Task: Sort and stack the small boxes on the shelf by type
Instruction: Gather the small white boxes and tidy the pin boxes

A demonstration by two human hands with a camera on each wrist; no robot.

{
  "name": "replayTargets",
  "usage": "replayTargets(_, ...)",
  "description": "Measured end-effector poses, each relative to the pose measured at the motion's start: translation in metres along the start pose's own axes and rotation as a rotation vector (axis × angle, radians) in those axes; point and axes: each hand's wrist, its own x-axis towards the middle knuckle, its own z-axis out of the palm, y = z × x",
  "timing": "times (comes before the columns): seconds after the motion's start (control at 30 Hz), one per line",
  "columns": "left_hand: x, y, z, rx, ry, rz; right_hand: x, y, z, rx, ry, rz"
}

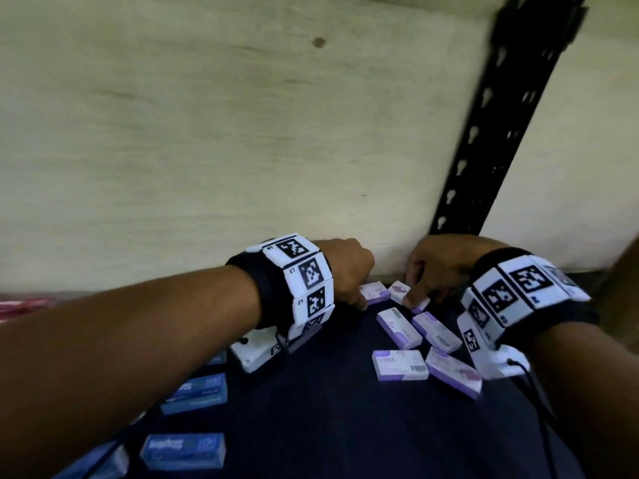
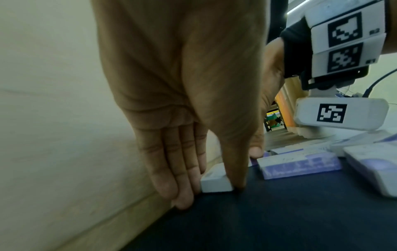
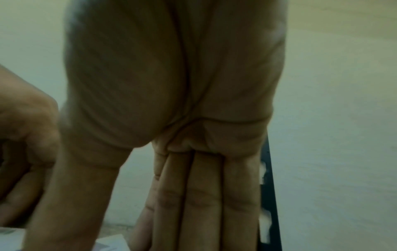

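Note:
Several small purple-and-white boxes (image 1: 399,328) lie scattered on the dark shelf (image 1: 328,426), and blue boxes (image 1: 183,451) lie at the lower left. At the back wall my left hand (image 1: 359,302) pinches one purple box (image 2: 214,181) between thumb and straight fingers (image 2: 182,178); the box rests on the shelf. Just to its right, my right hand (image 1: 411,288) holds another purple box (image 1: 401,291), thumb on the near side and fingers (image 3: 199,203) behind it. In the right wrist view only a corner of that box (image 3: 109,242) shows.
A pale wooden back wall (image 1: 242,133) stands right behind both hands. A black perforated upright (image 1: 484,150) rises at the back right. More purple boxes (image 1: 453,371) lie in front of the right wrist. Something red (image 1: 24,305) shows at the far left.

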Motion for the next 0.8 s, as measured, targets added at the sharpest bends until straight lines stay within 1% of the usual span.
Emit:
replayTargets(0.23, -0.020, -0.017, -0.002, -0.070, -0.089, -0.039, -0.009, -0.010, -0.001, -0.108, -0.011, -0.012)
replayTargets(0.37, -0.037, -0.032, -0.002, -0.092, -0.085, -0.049, -0.011, -0.015, 0.003, -0.107, -0.021, -0.037)
replayTargets(0.57, -0.054, -0.041, -0.003, -0.089, -0.102, -0.044, -0.015, -0.020, 0.007, -0.184, 0.048, -0.053)
replayTargets(0.67, -0.053, -0.037, -0.006, -0.092, -0.097, -0.038, -0.015, -0.016, 0.005, -0.118, 0.058, -0.051)
replayTargets(0.8, -0.055, -0.031, -0.009, -0.046, -0.081, 0.000, -0.016, -0.019, 0.004, 0.089, 0.026, -0.058)
